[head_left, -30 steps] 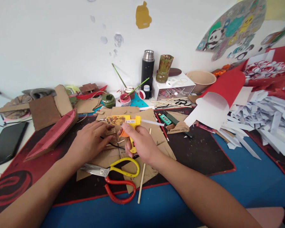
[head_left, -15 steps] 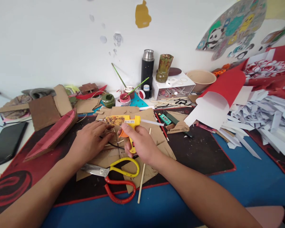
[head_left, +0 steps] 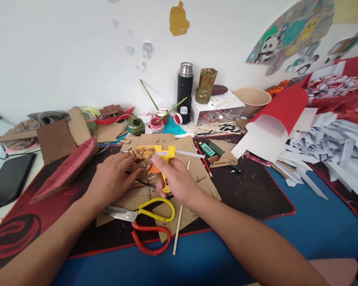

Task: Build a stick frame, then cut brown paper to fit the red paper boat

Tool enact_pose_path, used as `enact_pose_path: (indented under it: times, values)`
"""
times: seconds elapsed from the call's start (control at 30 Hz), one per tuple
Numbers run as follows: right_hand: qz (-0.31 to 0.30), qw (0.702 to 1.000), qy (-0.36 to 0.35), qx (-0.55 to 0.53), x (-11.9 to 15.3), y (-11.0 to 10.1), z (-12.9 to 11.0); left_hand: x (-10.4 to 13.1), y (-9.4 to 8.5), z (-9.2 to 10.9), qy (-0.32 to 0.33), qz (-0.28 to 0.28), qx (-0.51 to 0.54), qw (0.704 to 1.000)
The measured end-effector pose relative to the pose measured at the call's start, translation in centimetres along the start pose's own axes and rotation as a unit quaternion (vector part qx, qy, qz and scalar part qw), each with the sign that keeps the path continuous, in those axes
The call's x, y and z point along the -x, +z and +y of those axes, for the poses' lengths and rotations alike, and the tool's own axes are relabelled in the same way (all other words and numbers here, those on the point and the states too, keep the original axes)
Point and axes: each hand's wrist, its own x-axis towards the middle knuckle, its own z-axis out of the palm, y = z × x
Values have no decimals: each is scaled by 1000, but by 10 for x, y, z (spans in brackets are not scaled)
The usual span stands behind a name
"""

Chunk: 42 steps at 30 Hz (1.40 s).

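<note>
My right hand (head_left: 177,178) is wrapped round the handle of a yellow hot glue gun (head_left: 167,153), whose nozzle points left. A clear glue stick (head_left: 191,153) juts from its back end. My left hand (head_left: 116,174) rests just left of the gun, fingers bent under the nozzle; whatever they pinch is hidden behind them. Beneath both hands lie cardboard sheets (head_left: 207,186). Scissors (head_left: 129,215) with one yellow and one red handle lie in front, blades pointing left. A thin wooden stick (head_left: 178,230) is beside them.
To the left sits a pink-lined cardboard boat (head_left: 68,171) near a phone (head_left: 10,178). Paint jars (head_left: 157,125), a black thermos (head_left: 185,87) and a white box (head_left: 217,109) line the back. Rolled red paper (head_left: 286,103) and folded white strips (head_left: 319,139) fill the right.
Both hands and the glue gun hold almost the same place; the gun's nozzle has shifted very slightly to the left.
</note>
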Motion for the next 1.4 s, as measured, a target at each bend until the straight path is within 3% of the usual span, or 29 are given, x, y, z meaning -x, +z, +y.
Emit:
enact_pose_path:
  times: [0.23, 0.47, 1.4]
  values:
    - [-1, 1000, -2, 0, 0, 1, 0, 0, 1, 3, 8, 3, -18, 1000]
    - [-3, 1000, 1, 6, 0, 0, 1, 1, 3, 5, -25, 16, -30, 999]
    - [-19, 1000, 6, 11, 0, -1, 1, 3, 9, 1, 7, 28, -35, 999]
